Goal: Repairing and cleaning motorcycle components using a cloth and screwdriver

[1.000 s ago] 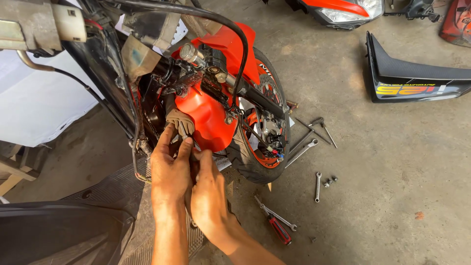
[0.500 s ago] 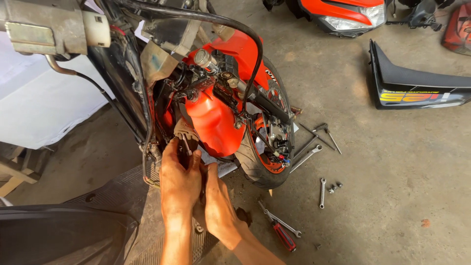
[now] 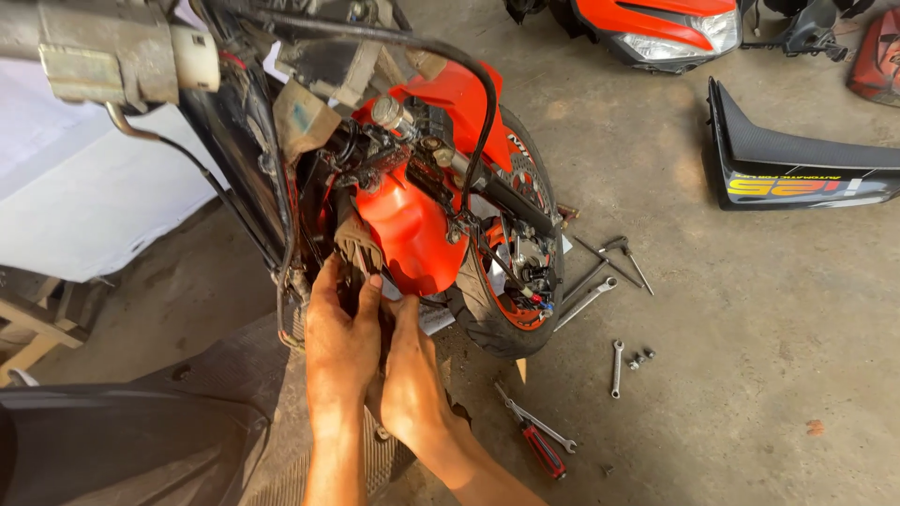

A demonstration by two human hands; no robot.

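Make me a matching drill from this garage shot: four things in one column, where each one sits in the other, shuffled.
Things:
1. left hand
2. screwdriver
3. black seat
4. small wrench

Places:
A. on the floor at top right
B. on the floor beside loose nuts, right of the front wheel
C. pressed against the underside of the red fender
D. on the floor just right of the right hand

Pairs: 1-C, 2-D, 3-A, 4-B
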